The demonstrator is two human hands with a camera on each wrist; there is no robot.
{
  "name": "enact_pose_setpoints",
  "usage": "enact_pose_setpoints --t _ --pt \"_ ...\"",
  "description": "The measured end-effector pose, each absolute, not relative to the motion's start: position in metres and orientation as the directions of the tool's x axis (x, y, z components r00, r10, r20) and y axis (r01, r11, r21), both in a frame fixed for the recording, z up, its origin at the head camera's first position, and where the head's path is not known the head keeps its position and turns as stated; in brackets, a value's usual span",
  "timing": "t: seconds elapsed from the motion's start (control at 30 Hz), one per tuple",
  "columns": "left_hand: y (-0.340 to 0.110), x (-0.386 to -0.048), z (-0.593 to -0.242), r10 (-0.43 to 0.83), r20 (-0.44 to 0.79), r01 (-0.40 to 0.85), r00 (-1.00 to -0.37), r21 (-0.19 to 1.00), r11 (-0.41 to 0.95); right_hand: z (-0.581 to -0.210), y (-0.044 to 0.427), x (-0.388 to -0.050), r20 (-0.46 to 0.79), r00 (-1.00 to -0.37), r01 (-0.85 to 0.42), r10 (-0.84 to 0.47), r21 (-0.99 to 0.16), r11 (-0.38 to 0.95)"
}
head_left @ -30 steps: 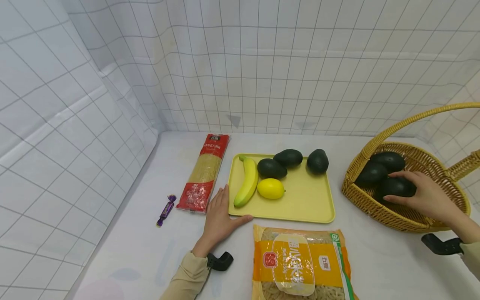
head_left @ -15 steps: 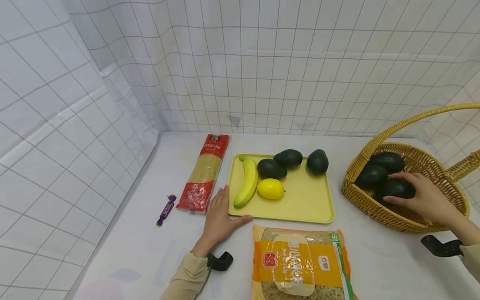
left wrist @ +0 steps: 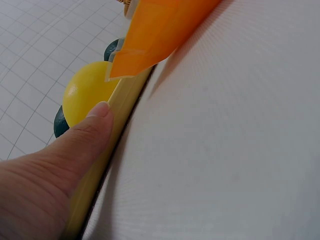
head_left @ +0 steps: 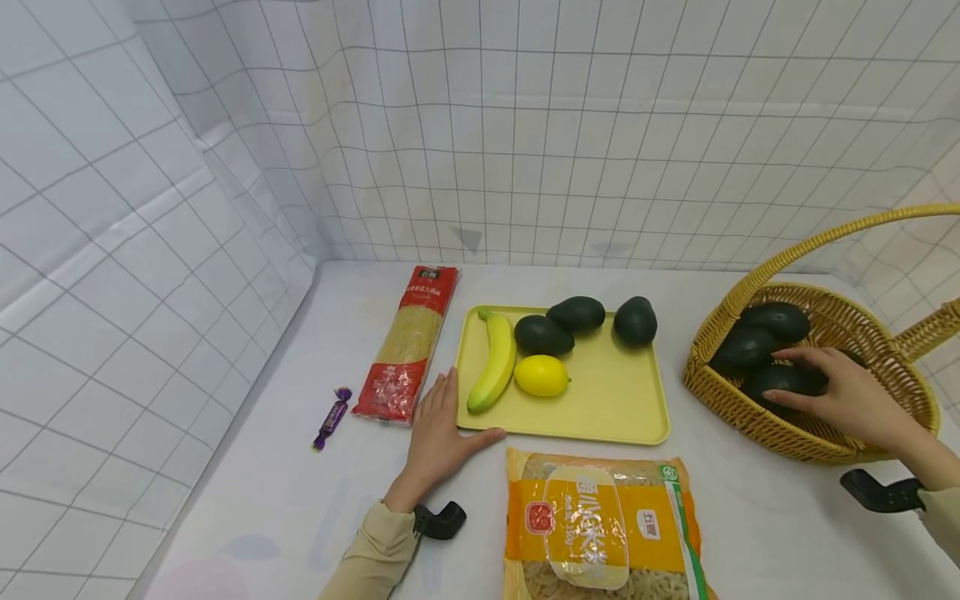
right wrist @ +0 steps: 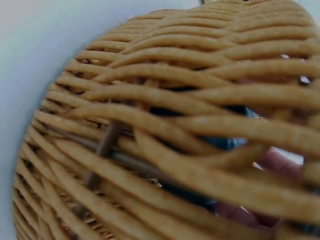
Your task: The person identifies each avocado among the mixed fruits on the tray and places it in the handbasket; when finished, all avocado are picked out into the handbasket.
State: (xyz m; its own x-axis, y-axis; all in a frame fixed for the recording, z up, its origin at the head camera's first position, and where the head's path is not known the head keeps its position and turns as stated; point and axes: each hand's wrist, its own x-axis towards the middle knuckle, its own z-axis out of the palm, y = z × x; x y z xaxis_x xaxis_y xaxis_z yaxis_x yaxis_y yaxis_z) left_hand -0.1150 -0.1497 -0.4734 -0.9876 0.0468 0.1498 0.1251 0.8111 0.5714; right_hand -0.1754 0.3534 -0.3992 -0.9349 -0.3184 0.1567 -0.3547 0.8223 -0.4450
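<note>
My left hand (head_left: 438, 446) lies with straight fingers along the left edge of the yellow tray (head_left: 600, 417), its thumb spread along the front rim. In the left wrist view the thumb (left wrist: 85, 140) touches that rim. On the tray are a banana (head_left: 495, 367), a lemon (head_left: 542, 376) and dark green avocados (head_left: 543, 336). My right hand (head_left: 851, 400) reaches inside the wicker basket (head_left: 795, 442), thumb and fingers apart over an avocado (head_left: 768, 385) lying there. Two more avocados (head_left: 742, 350) lie beside it. Basket weave hides most of the hand in the right wrist view.
A red pasta packet (head_left: 405, 346) lies left of the tray, with a purple-wrapped candy (head_left: 332, 419) farther left. An orange bag of pasta (head_left: 600, 525) lies in front of the tray. The basket's tall handle (head_left: 810, 242) arches over its opening.
The avocado under my right hand has sunk slightly down and left, out of the grip of thumb and fingers. The right hand has barely moved; the left hand stays where it was.
</note>
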Motion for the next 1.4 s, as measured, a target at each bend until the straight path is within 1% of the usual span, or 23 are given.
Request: enact_pose_setpoints --t 0.37,0.5,0.67,0.8,0.9,1.0,1.03,1.1,1.2,1.4 --pt "-0.149 -0.115 -0.473 0.041 0.147 0.119 -0.988 0.572 0.812 -0.392 0.356 -0.174 0.141 -0.948 -0.318 -0.285 -0.434 0.843" --pt "-0.149 -0.116 -0.473 0.044 0.153 0.125 -0.987 0.568 0.814 -0.382 0.36 -0.171 0.169 -0.958 -0.283 -0.23 -0.451 0.846" --pt "-0.149 -0.116 -0.473 0.047 0.152 0.126 -0.987 0.566 0.814 -0.368 0.358 -0.164 0.27 -0.947 -0.286 -0.173 -0.464 0.839" --pt "-0.149 -0.115 -0.472 0.047 0.151 0.126 -0.987 0.571 0.811 -0.357 0.342 -0.156 0.392 -0.906 -0.349 -0.162 -0.472 0.81" --pt "-0.149 -0.116 -0.473 0.049 0.152 0.128 -0.987 0.569 0.812 -0.352 0.325 -0.149 0.507 -0.837 -0.457 -0.205 -0.442 0.772" --pt "-0.15 -0.116 -0.473 0.049 0.153 0.129 -0.987 0.568 0.813 -0.35 0.305 -0.147 0.596 -0.747 -0.589 -0.295 -0.386 0.71" --pt "-0.15 -0.116 -0.473 0.048 0.151 0.127 -0.987 0.569 0.812 -0.351 0.298 -0.146 0.613 -0.723 -0.622 -0.32 -0.374 0.688" --pt "-0.15 -0.115 -0.472 0.048 0.146 0.124 -0.988 0.571 0.812 -0.352 0.284 -0.146 0.623 -0.694 -0.67 -0.362 -0.372 0.643" --pt "-0.15 -0.115 -0.471 0.047 0.141 0.121 -0.989 0.576 0.809 -0.356 0.264 -0.147 0.619 -0.68 -0.7 -0.394 -0.388 0.599" --pt "-0.15 -0.115 -0.472 0.049 0.144 0.124 -0.988 0.577 0.807 -0.366 0.223 -0.159 0.579 -0.718 -0.682 -0.386 -0.475 0.556"
